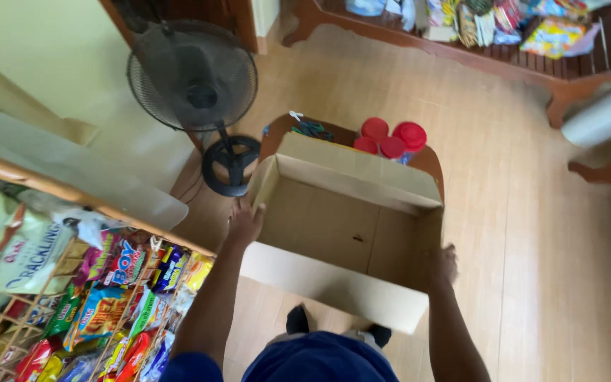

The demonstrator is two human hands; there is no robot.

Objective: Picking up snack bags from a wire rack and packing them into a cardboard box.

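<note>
While both arms reach down, one open cardboard box point(341, 233) sits on a small dark wooden table point(429, 161) in the middle of the floor, covering most of the tabletop. Box is plain brown corrugated card, rectangular, flaps folded outward on all sides; inside shows only bare card bottom, nothing in it that I can see. Left hand point(245, 223) grasps the box's left wall at the rim, fingers over the edge. Right hand point(443, 265) presses against the box's right wall near the front corner; it is blurred, so whether it is clenched on the card I cannot tell.

At the table's back edge, behind the box: four round red lids point(392, 136) on what look like clear plastic jars, bunched at the back right. At the back left corner lies a small tangle of green and white items point(309, 127), too small to identify.

Just beside the table's left edge stands one black pedestal fan point(194, 76), round wire grille, round base on the floor. Floor point(532, 247) is light wood-look planks. Lower left: a wire rack point(79, 311) filled with many shiny, colourful snack packets, too many to count. Top right: a wooden slatted shelf point(602, 53) holding more colourful packets.
</note>
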